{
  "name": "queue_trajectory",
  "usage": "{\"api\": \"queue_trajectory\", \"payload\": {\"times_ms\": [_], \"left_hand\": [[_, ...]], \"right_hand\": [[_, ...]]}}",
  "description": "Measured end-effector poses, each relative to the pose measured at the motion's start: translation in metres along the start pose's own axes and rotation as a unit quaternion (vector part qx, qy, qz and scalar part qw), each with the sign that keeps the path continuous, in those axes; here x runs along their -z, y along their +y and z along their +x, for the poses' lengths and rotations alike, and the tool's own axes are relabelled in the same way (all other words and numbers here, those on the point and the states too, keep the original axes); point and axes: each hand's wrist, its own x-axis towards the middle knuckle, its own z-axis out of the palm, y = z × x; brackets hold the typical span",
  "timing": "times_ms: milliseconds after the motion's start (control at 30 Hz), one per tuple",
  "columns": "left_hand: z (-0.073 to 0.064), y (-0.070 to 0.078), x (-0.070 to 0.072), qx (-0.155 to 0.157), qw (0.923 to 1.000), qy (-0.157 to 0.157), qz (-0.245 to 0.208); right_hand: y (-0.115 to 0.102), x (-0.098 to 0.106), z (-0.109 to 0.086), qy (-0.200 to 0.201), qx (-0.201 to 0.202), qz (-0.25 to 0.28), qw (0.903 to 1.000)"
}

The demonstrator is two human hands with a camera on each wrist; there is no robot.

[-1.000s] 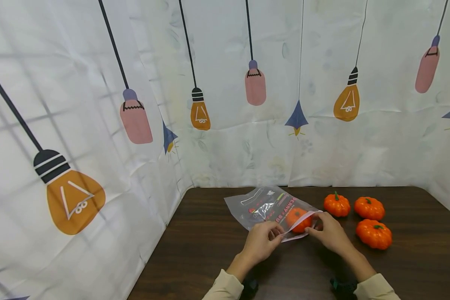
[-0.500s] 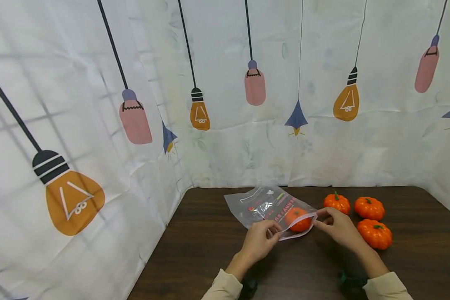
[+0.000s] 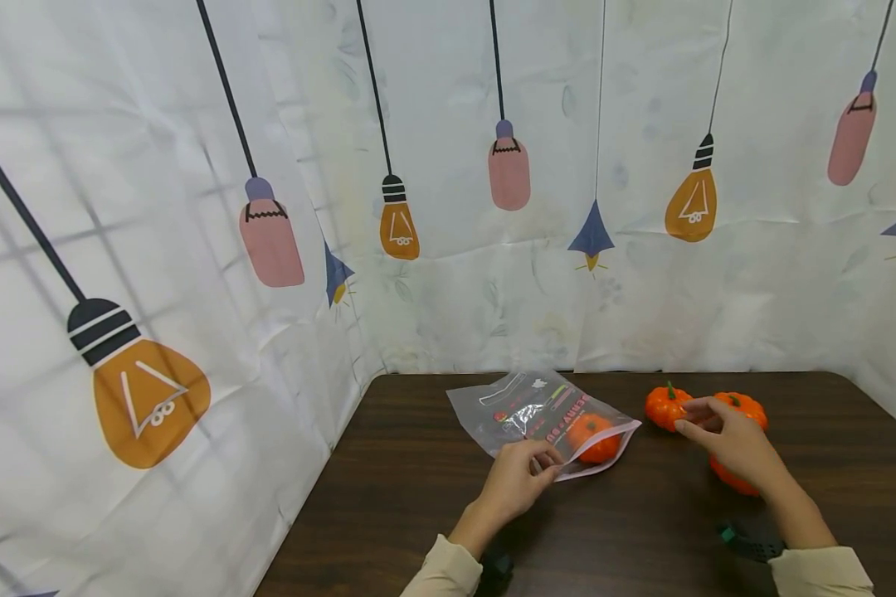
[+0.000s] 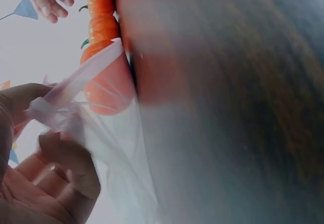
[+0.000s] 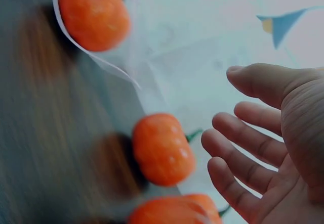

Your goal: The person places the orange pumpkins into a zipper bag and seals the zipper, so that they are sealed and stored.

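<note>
The clear printed bag (image 3: 518,414) lies on the dark table (image 3: 403,497), its mouth facing me and my right, with one orange pumpkin (image 3: 601,448) just inside the opening. I have one side of that mouth pinched between the thumb and fingers of my left hand (image 3: 518,479), and no hand holds the other corner, so the thin plastic could sag and close the gap; if I tug from one side only, the bag might twist or slide, and the round pumpkin, sitting so near the lip, could roll out. My right hand (image 3: 733,441) is loosely spread and holds nothing, near three more: the back left pumpkin (image 3: 664,406), the back right pumpkin (image 3: 749,408) and the front pumpkin (image 3: 730,478), the latter two partly hidden by it. They sit close together, so a careless knuckle might set one rolling, and their glossy skins could slip from a fingertip grip.
</note>
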Motion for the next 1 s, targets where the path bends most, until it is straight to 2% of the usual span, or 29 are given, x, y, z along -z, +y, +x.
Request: {"api": "queue_trajectory", "payload": {"times_ms": [133, 200, 367, 467, 767, 1000], "left_hand": [[-0.001, 0.000, 0.002, 0.012, 0.9997, -0.019, -0.010], [-0.002, 0.000, 0.003, 0.030, 0.9988, -0.033, -0.022], [-0.003, -0.001, 0.003, 0.075, 0.9924, -0.070, -0.067], [-0.004, -0.002, 0.002, 0.083, 0.9904, -0.079, -0.078], [-0.002, -0.002, -0.001, 0.102, 0.9903, -0.042, -0.084], [-0.003, -0.003, 0.000, 0.099, 0.9915, -0.015, -0.084]], "right_hand": [[0.010, 0.013, -0.003, -0.013, -0.013, 0.004, 0.9998], [0.015, 0.017, -0.003, -0.020, -0.022, 0.004, 0.9996], [0.020, 0.025, -0.004, -0.030, -0.041, 0.018, 0.9986], [0.023, 0.028, -0.005, -0.032, -0.048, 0.019, 0.9981], [0.036, 0.039, -0.007, -0.046, -0.070, 0.018, 0.9963], [0.047, 0.046, -0.011, -0.056, -0.090, 0.055, 0.9929]]}}
